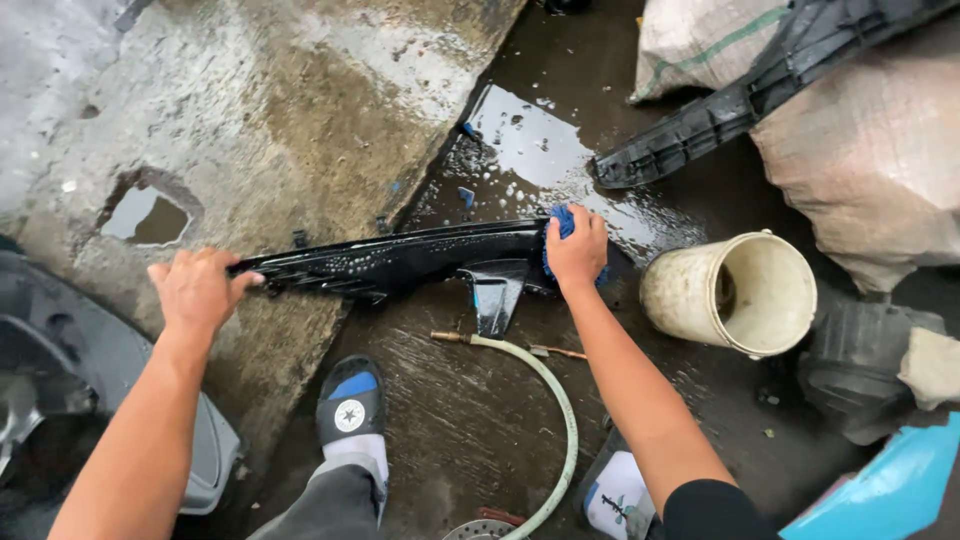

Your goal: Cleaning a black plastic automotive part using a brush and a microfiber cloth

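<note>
Right now our left hand (197,290) grips one end of the soapy black panel (400,260), propped on the wet floor (470,420), while our right hand (577,250) presses a blue cloth (562,222) against it. Suds could let the panel slip; the hose (560,400) might trip us.

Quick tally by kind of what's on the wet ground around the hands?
Black plastic panels: 2, one held, one on the sacks
Sacks: 2
Bucket: 1
Hose: 1
Blue wash mitt: 1
Total: 7
</note>
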